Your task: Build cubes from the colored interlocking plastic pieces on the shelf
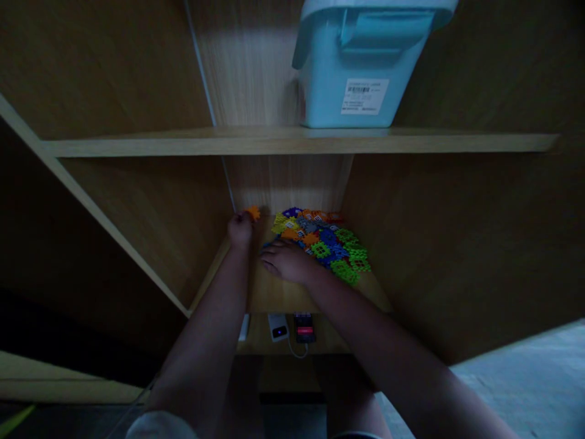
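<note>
At the back left of the lower shelf [274,292], my left hand [240,230] is closed on an orange interlocking plastic piece [253,213], whose toothed edge shows past the fingers. My right hand [287,259] lies at the left edge of a pile of interlocking plastic pieces [338,247] in green, blue, orange, yellow, red and grey. Its fingers point left and are stretched out, palm down. A bit of blue piece shows by those fingertips, and what lies under the palm is hidden. Some pieces have small window grids.
A light blue lidded bin [351,67] stands on the upper shelf board [274,143] above my hands. Wooden side walls close in left and right. Below the shelf lie a white device [278,329] and a phone [304,329] with a cable.
</note>
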Demonstrator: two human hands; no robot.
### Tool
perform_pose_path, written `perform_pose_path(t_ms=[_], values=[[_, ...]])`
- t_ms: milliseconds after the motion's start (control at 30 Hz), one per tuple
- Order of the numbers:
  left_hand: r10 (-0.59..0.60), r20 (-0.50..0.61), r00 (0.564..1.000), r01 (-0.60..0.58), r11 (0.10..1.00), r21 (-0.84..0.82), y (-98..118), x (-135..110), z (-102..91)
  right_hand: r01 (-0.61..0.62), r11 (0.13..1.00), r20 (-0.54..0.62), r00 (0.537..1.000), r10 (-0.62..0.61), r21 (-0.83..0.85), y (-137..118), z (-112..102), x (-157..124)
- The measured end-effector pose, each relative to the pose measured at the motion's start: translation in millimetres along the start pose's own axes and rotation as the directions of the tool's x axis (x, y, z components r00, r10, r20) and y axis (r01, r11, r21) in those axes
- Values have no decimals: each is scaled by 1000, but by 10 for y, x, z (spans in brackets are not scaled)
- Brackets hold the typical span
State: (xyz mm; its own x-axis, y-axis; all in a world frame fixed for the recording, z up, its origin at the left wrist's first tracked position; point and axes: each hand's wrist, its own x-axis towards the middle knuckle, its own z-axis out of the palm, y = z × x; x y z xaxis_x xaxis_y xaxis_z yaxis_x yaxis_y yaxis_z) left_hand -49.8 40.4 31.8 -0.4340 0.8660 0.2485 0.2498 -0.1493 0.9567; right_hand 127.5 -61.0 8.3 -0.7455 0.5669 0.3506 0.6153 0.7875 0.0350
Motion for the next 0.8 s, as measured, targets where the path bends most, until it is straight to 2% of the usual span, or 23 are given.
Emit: perform_pose_path(t_ms=[100, 233, 333, 500, 633, 700, 800], values=[[52, 104, 993, -74, 974, 215, -111, -109, -271, -156, 985, 24, 987, 158, -68, 95, 16, -8], [141, 247, 959, -241, 865, 440, -233, -318, -649, -248, 964, 48, 966, 254, -95, 140, 4, -15], [121, 359, 926, -311, 784, 537, -276, -503, -840, -322, 943, 34, 945, 326, -87, 140, -4, -42], [152, 473, 868, -434, 695, 574, -249, -761, -875, -365, 926, 3, 930, 367, -97, 131, -39, -106], [251, 544, 801, -562, 630, 536, -242, -825, -827, -385, 918, -34, 923, 383, -101, 115, -109, -181], [280, 586, 760, -606, 633, 483, -250, -822, -828, -437, 893, -81, 899, 430, -106, 116, -151, -224], [245, 631, 736, -587, 696, 414, -255, -812, -849, -566, 819, -194, 818, 542, -96, 145, -200, -271]])
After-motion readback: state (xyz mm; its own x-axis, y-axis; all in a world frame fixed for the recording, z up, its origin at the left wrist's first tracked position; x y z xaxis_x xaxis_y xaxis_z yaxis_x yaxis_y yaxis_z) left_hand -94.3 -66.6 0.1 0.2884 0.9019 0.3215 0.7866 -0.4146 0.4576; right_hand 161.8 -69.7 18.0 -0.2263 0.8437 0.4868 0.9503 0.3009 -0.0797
